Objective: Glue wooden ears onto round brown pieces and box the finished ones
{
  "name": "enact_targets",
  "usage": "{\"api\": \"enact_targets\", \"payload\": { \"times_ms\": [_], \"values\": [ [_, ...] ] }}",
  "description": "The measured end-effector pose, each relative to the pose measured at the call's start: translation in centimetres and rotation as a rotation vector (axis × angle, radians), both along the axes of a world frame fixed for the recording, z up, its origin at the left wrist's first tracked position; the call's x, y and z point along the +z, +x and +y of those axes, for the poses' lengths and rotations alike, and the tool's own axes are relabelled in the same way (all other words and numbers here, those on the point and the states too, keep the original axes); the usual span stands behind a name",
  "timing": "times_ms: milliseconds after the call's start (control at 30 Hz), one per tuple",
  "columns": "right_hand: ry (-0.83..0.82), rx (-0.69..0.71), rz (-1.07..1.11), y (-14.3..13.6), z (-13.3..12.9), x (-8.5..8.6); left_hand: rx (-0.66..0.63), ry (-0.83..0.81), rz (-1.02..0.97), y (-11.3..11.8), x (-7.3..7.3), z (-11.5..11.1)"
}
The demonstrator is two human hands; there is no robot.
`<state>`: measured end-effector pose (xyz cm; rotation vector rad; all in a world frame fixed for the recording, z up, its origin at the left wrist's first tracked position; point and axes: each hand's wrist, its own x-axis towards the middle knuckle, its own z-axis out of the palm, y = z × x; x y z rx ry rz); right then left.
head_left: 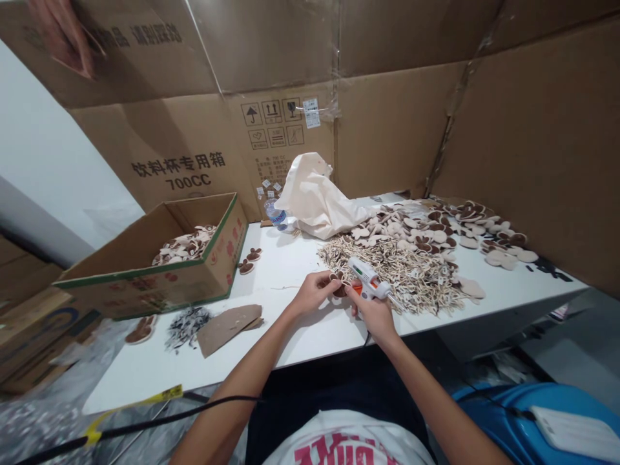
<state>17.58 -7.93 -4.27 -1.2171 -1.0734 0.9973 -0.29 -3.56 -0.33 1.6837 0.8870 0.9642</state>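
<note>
- Pinching a brown felt piece (340,292) over the counter (285,261), the left hand (312,294) nearly meets the right hand (375,313), whose fingers close around a glue gun (372,281) and reach the piece's edge.
- Just beyond, a heap of thin strips (407,278) looks like stock still to be used.
- Behind it lies a large pile of eared felt shapes (411,229), a cloth bag (314,200) at its left; much work seems left, if these are waiting.
- Two brown pieces (246,266) sit beside the cardboard box (225,252), which holds more felt pieces (184,248); these are probably done.
- Grey scraps (188,324) lie before the box; another person's hand (68,32) hangs at upper left.
</note>
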Motion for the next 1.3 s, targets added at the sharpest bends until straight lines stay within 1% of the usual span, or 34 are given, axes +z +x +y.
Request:
{"api": "enact_targets", "payload": {
  "times_ms": [267, 467, 700, 867, 1067, 1167, 1300],
  "values": [
    [-0.040, 0.012, 0.028, 0.0, 0.0, 0.0, 0.033, 0.020, 0.052, 0.1, -0.7, 0.3],
    [-0.036, 0.006, 0.019, 0.0, 0.1, -0.1, 0.022, 0.029, 0.059, 0.0, -0.3, 0.2],
    [-0.036, -0.002, 0.011, -0.1, 0.0, 0.4, 0.005, 0.040, 0.064, -0.2, 0.1, 0.0],
    [-0.053, 0.002, 0.023, -0.2, -0.2, 0.8, 0.040, 0.031, 0.061, -0.3, 0.5, -0.2],
    [-0.046, 0.008, 0.010, -0.1, -0.1, 0.5, 0.061, 0.031, 0.050, -0.2, 0.2, -0.1],
    [-0.032, -0.012, 0.036, -0.1, 0.0, 0.3, 0.026, 0.001, 0.030, -0.2, 0.0, 0.1],
    [-0.013, -0.034, 0.058, -0.1, 0.0, 0.2, -0.081, -0.061, -0.021, -0.2, 0.1, 0.1]
  ]
}}
